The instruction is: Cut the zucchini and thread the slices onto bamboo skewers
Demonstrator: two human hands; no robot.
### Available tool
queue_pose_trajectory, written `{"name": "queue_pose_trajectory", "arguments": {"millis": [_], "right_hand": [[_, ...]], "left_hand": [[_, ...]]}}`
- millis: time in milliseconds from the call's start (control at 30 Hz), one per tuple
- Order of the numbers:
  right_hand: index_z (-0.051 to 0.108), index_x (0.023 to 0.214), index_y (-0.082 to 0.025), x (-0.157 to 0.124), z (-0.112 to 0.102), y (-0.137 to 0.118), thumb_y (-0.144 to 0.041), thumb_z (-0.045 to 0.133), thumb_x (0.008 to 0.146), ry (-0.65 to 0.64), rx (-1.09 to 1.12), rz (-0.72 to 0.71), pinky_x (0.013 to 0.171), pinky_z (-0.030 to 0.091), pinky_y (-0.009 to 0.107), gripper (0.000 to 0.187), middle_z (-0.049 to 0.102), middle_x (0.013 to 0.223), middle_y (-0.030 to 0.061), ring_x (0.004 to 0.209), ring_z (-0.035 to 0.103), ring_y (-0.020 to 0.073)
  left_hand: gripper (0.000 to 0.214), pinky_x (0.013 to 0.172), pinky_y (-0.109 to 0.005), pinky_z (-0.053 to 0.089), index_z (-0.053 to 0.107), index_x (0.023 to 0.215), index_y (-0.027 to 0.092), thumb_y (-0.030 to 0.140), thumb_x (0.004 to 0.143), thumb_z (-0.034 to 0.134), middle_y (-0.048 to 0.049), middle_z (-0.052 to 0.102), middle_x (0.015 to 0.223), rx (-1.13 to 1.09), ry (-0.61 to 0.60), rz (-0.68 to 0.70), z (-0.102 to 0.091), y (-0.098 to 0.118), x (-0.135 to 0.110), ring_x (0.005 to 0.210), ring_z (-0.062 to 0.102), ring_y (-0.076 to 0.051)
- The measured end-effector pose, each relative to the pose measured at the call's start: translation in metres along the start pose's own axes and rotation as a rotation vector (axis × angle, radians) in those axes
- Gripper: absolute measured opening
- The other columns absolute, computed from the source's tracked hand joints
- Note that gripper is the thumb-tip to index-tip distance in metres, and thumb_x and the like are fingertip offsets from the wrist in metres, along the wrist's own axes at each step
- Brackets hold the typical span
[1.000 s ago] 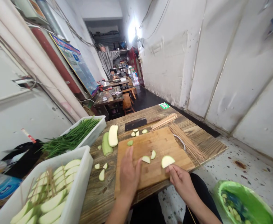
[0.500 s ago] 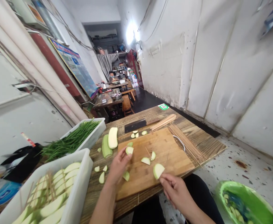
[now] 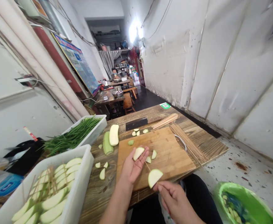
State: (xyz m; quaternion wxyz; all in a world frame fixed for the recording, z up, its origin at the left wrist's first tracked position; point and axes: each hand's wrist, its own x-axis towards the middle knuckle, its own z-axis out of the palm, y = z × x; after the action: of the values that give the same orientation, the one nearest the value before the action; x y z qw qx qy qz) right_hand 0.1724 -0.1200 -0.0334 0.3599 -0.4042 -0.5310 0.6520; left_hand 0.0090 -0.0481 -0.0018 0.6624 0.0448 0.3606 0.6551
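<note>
**Head view: fresh slice lined up at the skewer tip**

Over the cutting board (image 3: 171, 154), the left grip (image 3: 132, 168) cups a pale slice (image 3: 138, 153), fingers half-curled beneath it. The right grip (image 3: 173, 199) pinches the skewer (image 3: 147, 165) tight, with a threaded slice (image 3: 154, 177) just ahead of it. It looks best to pierce the slice's thick middle, with the point clear of the left fingers.

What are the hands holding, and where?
Left hand: pale green vegetable slice, by its edge. Right hand: thin wooden skewer bearing a second slice, by its near end.
</note>
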Motion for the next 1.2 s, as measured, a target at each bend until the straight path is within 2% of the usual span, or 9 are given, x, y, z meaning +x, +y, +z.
{"name": "queue_pose_trajectory", "arguments": {"millis": [300, 567, 1200], "right_hand": [[0.056, 0.077, -0.017, -0.0039, -0.0018, 0.0081, -0.052, 0.047, 0.085, -0.022, 0.053, -0.02, 0.038, 0.009, 0.02, 0.037, 0.018, 0.044, -0.0114, 0.038, 0.016, 0.0057], [0.057, 0.077, -0.016, -0.0043, 0.0003, 0.0071, -0.058, 0.047, 0.082, -0.031, 0.036, -0.007, 0.038, 0.01, 0.02, 0.043, 0.019, 0.044, -0.0114, 0.038, 0.015, 0.0059], [0.058, 0.078, -0.016, -0.0045, -0.001, 0.0061, -0.056, 0.047, 0.083, -0.026, 0.005, -0.01, 0.039, 0.01, 0.02, 0.042, 0.02, 0.044, -0.0112, 0.039, 0.016, 0.0062]], "left_hand": [[0.016, 0.08, -0.037, 0.055, 0.057, 0.086, 0.003, 0.016, 0.086, 0.047, -0.025, 0.065, 0.098, 0.087, 0.058, -0.008, 0.0018, -0.0003, -0.0019, 0.096, 0.063, -0.029], [0.017, 0.079, -0.036, 0.055, 0.057, 0.087, 0.002, 0.016, 0.086, 0.048, -0.0252, 0.065, 0.097, 0.116, 0.054, -0.001, 0.0025, -0.0001, -0.0013, 0.094, 0.064, -0.028], [0.013, 0.081, -0.039, 0.054, 0.056, 0.089, 0.004, 0.015, 0.085, 0.051, -0.0251, 0.066, 0.098, 0.164, 0.055, 0.037, 0.0045, -0.0009, -0.0034, 0.094, 0.064, -0.029]]}}
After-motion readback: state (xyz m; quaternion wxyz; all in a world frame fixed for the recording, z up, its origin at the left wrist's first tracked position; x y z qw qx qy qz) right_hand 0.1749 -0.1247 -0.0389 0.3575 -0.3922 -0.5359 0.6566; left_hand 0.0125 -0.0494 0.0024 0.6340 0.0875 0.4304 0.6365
